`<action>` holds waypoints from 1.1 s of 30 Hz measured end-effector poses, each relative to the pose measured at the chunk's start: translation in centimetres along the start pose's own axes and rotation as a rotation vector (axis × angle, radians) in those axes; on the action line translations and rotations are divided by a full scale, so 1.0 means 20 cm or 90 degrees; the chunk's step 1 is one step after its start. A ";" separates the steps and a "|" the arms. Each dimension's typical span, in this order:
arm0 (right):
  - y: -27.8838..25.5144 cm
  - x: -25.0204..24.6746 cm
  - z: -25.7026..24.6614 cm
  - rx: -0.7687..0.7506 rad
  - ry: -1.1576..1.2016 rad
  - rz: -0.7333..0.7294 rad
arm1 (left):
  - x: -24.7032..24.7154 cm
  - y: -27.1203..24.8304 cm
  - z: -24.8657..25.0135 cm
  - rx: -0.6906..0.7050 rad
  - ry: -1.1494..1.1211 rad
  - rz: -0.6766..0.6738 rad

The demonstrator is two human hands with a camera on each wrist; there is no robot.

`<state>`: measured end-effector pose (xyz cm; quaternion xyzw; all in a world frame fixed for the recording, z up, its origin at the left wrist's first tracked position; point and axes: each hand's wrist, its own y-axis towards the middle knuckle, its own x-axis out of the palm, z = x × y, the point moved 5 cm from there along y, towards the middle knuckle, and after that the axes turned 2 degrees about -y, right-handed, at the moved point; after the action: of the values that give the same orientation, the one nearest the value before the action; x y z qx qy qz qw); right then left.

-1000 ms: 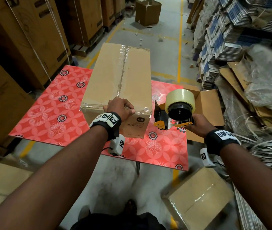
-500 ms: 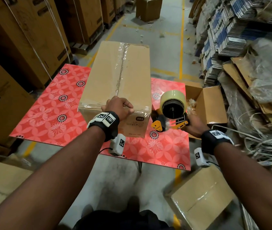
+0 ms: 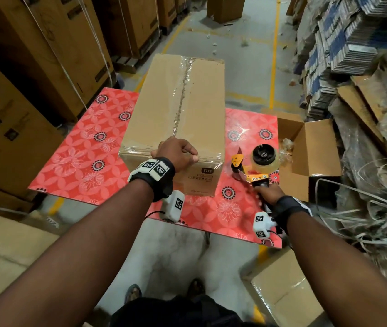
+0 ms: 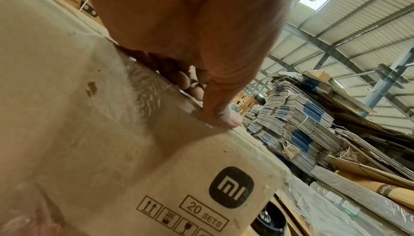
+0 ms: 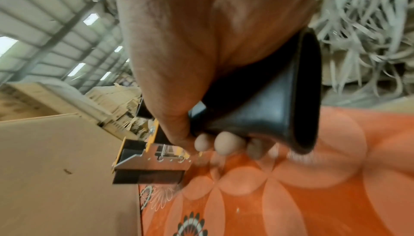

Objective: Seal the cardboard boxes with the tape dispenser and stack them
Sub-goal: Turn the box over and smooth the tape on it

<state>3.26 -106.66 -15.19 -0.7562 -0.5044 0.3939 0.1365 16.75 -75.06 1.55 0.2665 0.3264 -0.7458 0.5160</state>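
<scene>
A long cardboard box (image 3: 178,109) lies on the red flowered table (image 3: 86,147), with clear tape along its top seam. My left hand (image 3: 176,153) sits on the box's near top edge with fingers curled into a fist. The thumb (image 4: 226,121) presses on that edge of the box (image 4: 156,177), above the printed logo. My right hand (image 3: 266,193) grips the black handle (image 5: 264,108) of the yellow tape dispenser (image 3: 262,161). The dispenser rests on the table (image 5: 291,195) just right of the box (image 5: 56,169), its roll facing up.
An open empty carton (image 3: 310,147) stands off the table's right edge. A taped box (image 3: 286,296) lies on the floor at lower right, another box (image 3: 6,251) at lower left. Flattened carton stacks (image 3: 343,43) and loose strapping (image 3: 376,208) fill the right; tall cartons (image 3: 22,67) line the left.
My right hand has brought the tape dispenser down from the air onto the table beside the box. The left hand has stayed on the box's near edge.
</scene>
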 end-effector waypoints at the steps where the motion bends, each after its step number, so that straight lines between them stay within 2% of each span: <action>1: 0.00 0.02 0.00 0.013 0.032 -0.007 | 0.00 0.00 0.00 -0.001 -0.003 -0.004; 4: 0.00 0.06 0.01 0.047 0.120 -0.017 | -0.01 0.00 0.00 -0.002 -0.023 -0.007; 6: 0.01 0.08 0.01 0.056 0.119 -0.006 | -0.02 0.00 0.00 -0.007 -0.027 -0.003; 10: 0.00 0.09 -0.06 0.025 -0.096 -0.024 | -0.01 0.01 -0.01 -0.003 -0.026 -0.005; 13: -0.08 0.08 -0.18 -0.028 -0.359 -0.022 | 0.00 0.03 -0.01 0.007 -0.021 -0.006; 15: -0.18 0.06 -0.33 -0.119 -0.459 0.047 | 0.00 0.03 -0.01 0.021 -0.017 0.004; 18: -0.41 0.07 -0.62 -0.400 -0.373 0.164 | 0.00 0.01 -0.01 0.039 0.005 0.027; 20: -0.57 0.14 -0.79 -0.581 -0.317 0.164 | -0.01 -0.01 -0.01 0.061 0.015 0.044; 22: -0.64 0.25 -0.86 -0.665 -0.358 0.137 | -0.01 -0.02 -0.01 0.089 0.042 0.058; 27: -0.60 0.35 -0.82 -0.662 -0.458 0.135 | -0.01 -0.06 -0.04 0.181 0.057 0.047; 33: -0.64 0.37 -0.81 -0.657 -0.530 0.154 | -0.02 -0.10 -0.06 0.215 0.096 0.053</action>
<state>8.15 -91.35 -0.35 -0.5608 -0.5502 0.3739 -0.4930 15.07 -73.30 1.47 0.4176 0.2227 -0.7460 0.4684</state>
